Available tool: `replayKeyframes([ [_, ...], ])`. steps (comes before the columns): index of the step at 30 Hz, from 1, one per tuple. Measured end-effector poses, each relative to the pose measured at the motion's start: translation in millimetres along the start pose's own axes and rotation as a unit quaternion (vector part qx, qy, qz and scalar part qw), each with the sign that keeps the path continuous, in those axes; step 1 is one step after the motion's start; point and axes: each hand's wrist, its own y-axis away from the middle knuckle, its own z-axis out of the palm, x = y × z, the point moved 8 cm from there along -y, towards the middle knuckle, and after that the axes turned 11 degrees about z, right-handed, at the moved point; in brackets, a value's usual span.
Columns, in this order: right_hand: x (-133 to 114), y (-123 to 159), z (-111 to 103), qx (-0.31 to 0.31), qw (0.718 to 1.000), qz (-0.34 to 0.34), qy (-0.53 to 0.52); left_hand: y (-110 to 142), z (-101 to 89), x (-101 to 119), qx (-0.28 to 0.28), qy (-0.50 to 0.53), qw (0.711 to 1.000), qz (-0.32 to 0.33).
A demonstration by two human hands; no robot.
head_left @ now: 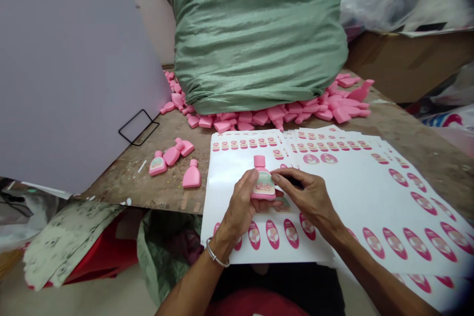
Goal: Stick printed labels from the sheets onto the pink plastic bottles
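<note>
My left hand (242, 202) is closed around a small pink toy bottle (259, 162), held upright above the sticker sheets. A pale green and cream label (264, 181) covers the bottle's front. At the label's right edge, the thumb and forefinger of my right hand (307, 192) are pinched together. Whether the label is fully stuck down there, I cannot tell. Below my hands lies a white sheet of stickers (229, 182) with pink oval stickers (273, 234) along its near side. Beside it on the right is another sticker sheet (355, 182).
Left of the sheets stand a plain pink bottle (191, 175) and a labelled bottle (158, 164). Many pink bottles (259, 117) are heaped under a large green sack (259, 39) at the back. A grey panel (74, 69) with a black wire stand (139, 128) rises on the left.
</note>
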Motion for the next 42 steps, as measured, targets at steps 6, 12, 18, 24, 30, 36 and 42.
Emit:
replayKeyframes([
  [6, -6, -1, -8, 0.033, 0.995, -0.026, 0.088, 3, -1.9, 0, -0.030, -0.035, 0.999, -0.009],
  [12, -12, -8, -1, 0.002, 0.999, -0.010, 0.046, 10, 7.5, 1, -0.076, -0.030, 0.997, -0.011],
  [18, 5, -54, 11, -0.062, 0.996, 0.049, 0.046, 27, -18.4, 16, -0.085, -0.083, 0.992, -0.038],
  [24, -28, -126, 61, -0.004, 0.941, -0.130, 0.311, 19, -135.3, 109, 0.176, -0.546, 0.803, 0.163],
  [30, -56, -181, 133, -0.013, 0.886, -0.208, 0.415, 11, -140.1, 139, 0.223, -0.683, 0.646, 0.260],
  [36, -71, -176, 123, -0.033, 0.853, -0.283, 0.438, 4, -128.8, 137, 0.176, -0.567, 0.757, 0.273],
  [42, -84, -104, 34, 0.003, 0.868, -0.311, 0.386, -1, -123.1, 129, 0.174, -0.483, 0.811, 0.280],
])
